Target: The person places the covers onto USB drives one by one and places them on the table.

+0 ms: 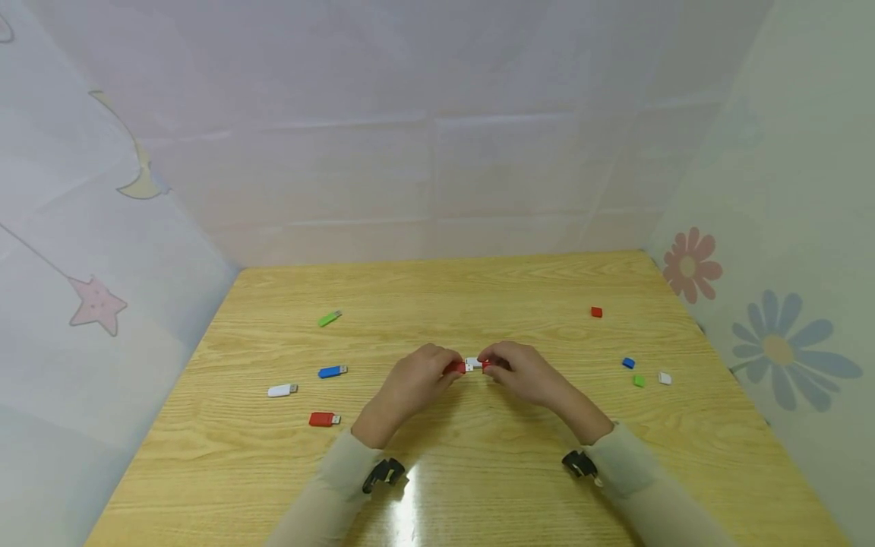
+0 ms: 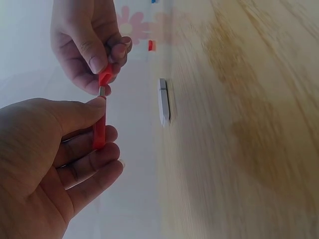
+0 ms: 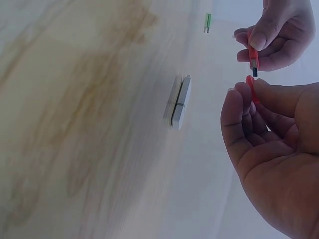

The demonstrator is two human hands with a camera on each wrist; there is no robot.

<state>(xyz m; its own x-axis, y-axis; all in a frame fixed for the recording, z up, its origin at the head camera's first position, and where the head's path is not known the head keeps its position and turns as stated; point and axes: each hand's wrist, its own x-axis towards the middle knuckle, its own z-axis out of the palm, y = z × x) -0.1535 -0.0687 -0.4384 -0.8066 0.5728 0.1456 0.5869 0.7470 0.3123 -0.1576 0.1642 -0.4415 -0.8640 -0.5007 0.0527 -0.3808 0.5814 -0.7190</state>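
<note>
Closest to the head camera, pale sleeves (image 1: 342,472) and black wrist devices (image 1: 384,474), angled forward over a wood-grain table (image 1: 424,304). Pinched in the left hand (image 1: 417,380), a red USB drive (image 1: 459,368), apparently gripped by its body to leave the metal connector (image 1: 469,368) bare and facing right. Pinched opposite in the right hand (image 1: 522,372), a small red cap (image 1: 486,366), seemingly held to line up with that connector. Between the hands, partly hidden, a white capped drive (image 1: 473,362). Grouped at left, perhaps for easy reach: green drive (image 1: 330,318), blue drive (image 1: 333,371), white drive (image 1: 282,390) and second red drive (image 1: 324,419), all uncapped. At right: far red cap (image 1: 597,312), blue cap (image 1: 629,363), green cap (image 1: 639,381) and white cap (image 1: 664,378).

From the left wrist, thumb pressed along the red USB drive, outer fingers loosely bent; connector close to the red cap, contact impossible to tell.

From the right wrist, red cap between thumb and fingertips, just short of the connector; below on the table, white capped drive, in judgement the nearest obstacle to any lowering.
</note>
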